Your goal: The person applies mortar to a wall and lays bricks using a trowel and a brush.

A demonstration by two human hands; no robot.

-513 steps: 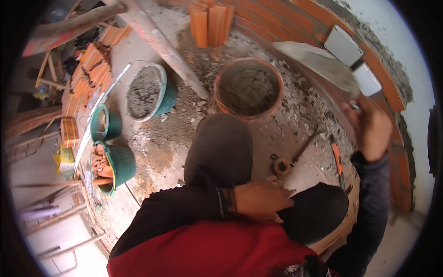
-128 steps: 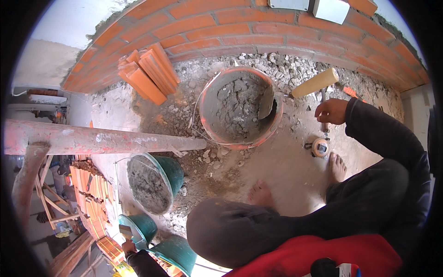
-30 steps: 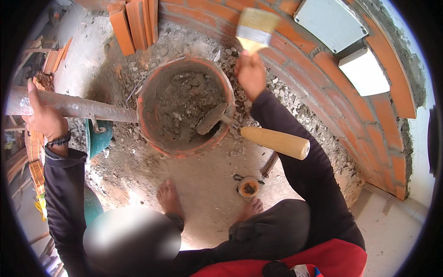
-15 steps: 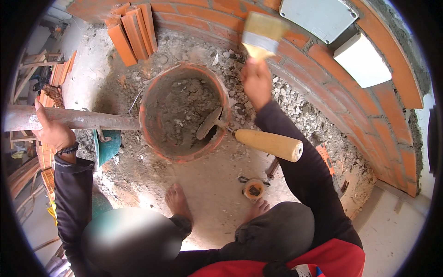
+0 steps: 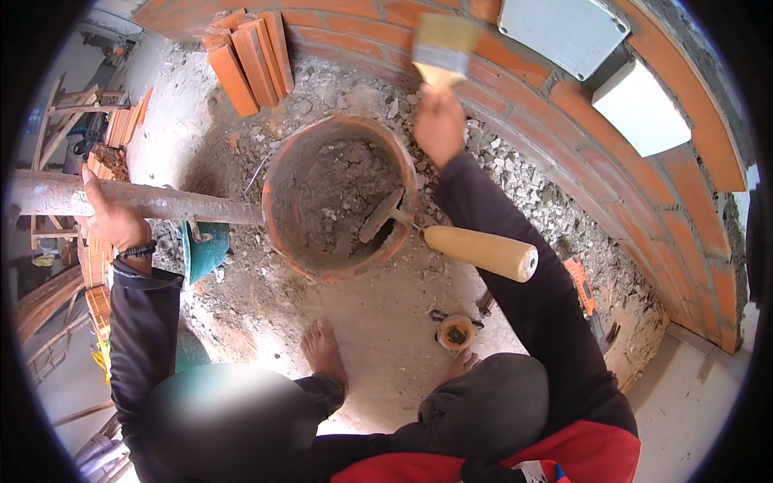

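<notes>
My right hand (image 5: pixel 440 129) grips the handle of a wide paintbrush (image 5: pixel 443 50), its pale bristles slightly blurred at the orange brick wall (image 5: pixel 515 68). My left hand (image 5: pixel 119 219) is wrapped round a mortar-stained pole (image 5: pixel 177 204), the thumb over its top. The pole's right end meets the side of a round bucket (image 5: pixel 272 233), beyond which it is hidden. Grey mortar (image 5: pixel 342 185) fills part of the bucket. A trowel (image 5: pixel 479 251) leans over the bucket's right rim, its blade inside and its wooden handle pointing right, over my right forearm.
Stacked thin bricks (image 5: pixel 254 60) stand at the back left. Rubble (image 5: pixel 515 173) lines the wall's foot. A green bucket (image 5: pixel 205 251) is below the pole. A tape measure (image 5: pixel 456 332) and an orange-handled hammer (image 5: pixel 592 302) lie near my feet. A white box (image 5: pixel 642 109) projects from the wall.
The brush and my right hand have moved a little left along the wall. My left hand still holds the pole. The whole view has shifted slightly, with the bucket now further right.
</notes>
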